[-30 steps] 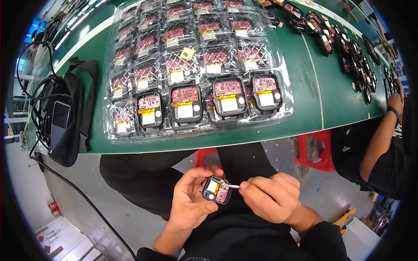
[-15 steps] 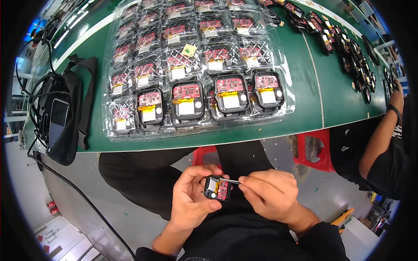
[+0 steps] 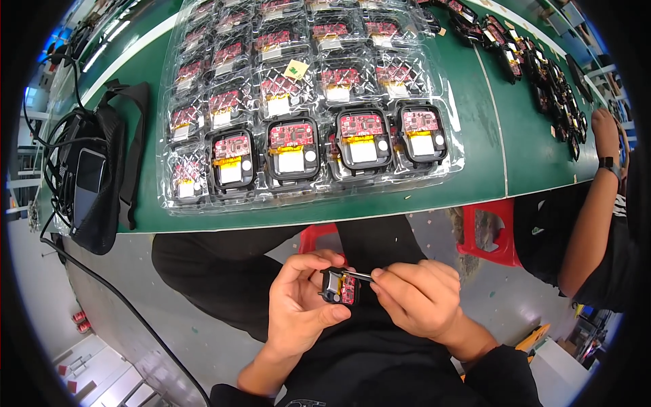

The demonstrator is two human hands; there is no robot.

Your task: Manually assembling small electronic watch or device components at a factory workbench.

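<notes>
Over my lap, my left hand [image 3: 296,308] grips a small black device casing [image 3: 327,296] by its sides, thumb below and fingers above. The casing is open, showing a red circuit board [image 3: 349,290], a silvery battery and yellow tape. My right hand [image 3: 424,302] pinches slim metal tweezers [image 3: 361,276]. Their tip touches or hovers at the casing's upper edge; which of the two I cannot tell. Beyond my hands, a clear plastic tray stack [image 3: 444,102] holds rows of similar units, with several open black casings [image 3: 293,178] along its near side.
On the green table [image 3: 475,169], a black bag [image 3: 102,203] with cables lies left. Many black casings [image 3: 542,88] are piled at the far right. A co-worker's arm [image 3: 597,210] reaches onto the table there. A red stool [image 3: 488,237] stands below.
The casing in my left hand has tilted and risen slightly, and the tweezers' tip has shifted a little along its upper edge. The co-worker's hand has moved at the far right.
</notes>
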